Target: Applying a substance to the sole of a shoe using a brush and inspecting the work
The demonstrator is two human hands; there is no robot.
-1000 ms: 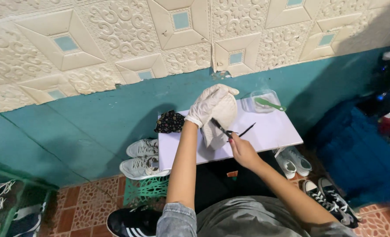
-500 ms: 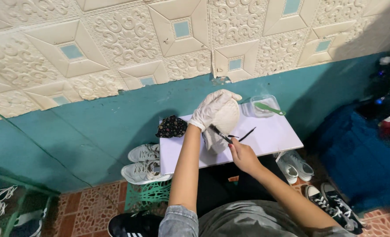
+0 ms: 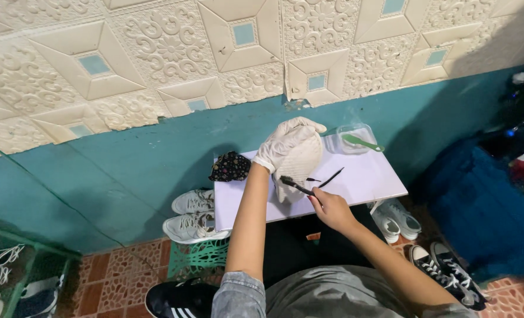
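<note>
Shoe: a pale, cream-coloured shoe [image 3: 300, 165] sits on the white table [image 3: 380, 176], near the middle, and leans on the teal wall side at 12 o'clock.
Hard to see: the left hand covers the top of the shoe, so its front and laces do not show. The shoe's shape is blurry and hard to make out.
Left hand: the left hand [image 3: 285, 141] wears a white glove. It is curled over the top of the shoe and grips it.
Right hand: the bare right hand [image 3: 327, 206] is at 5 o'clock from the shoe. Its fingers are closed around a small dark brush [image 3: 294, 185].
Brush: the bristle end touches the lower side of the shoe. The handle end is hidden in the fist.
Thin dark stick: a thin dark stick [image 3: 331, 177] lies on the table just to the 3 o'clock side of the shoe. I cannot tell what it is.
Clear tub: a clear plastic tub [image 3: 353, 138] stands at 2 o'clock from the shoe, with a green stick [image 3: 362, 142] across it.
Dark cloth: a dark spotted cloth [image 3: 229, 166] lies at the table's 9 o'clock end.
Floor: white sneakers [image 3: 191, 215] lie under the table's 8 o'clock corner. More shoes at the picture's edges are cut off.
</note>
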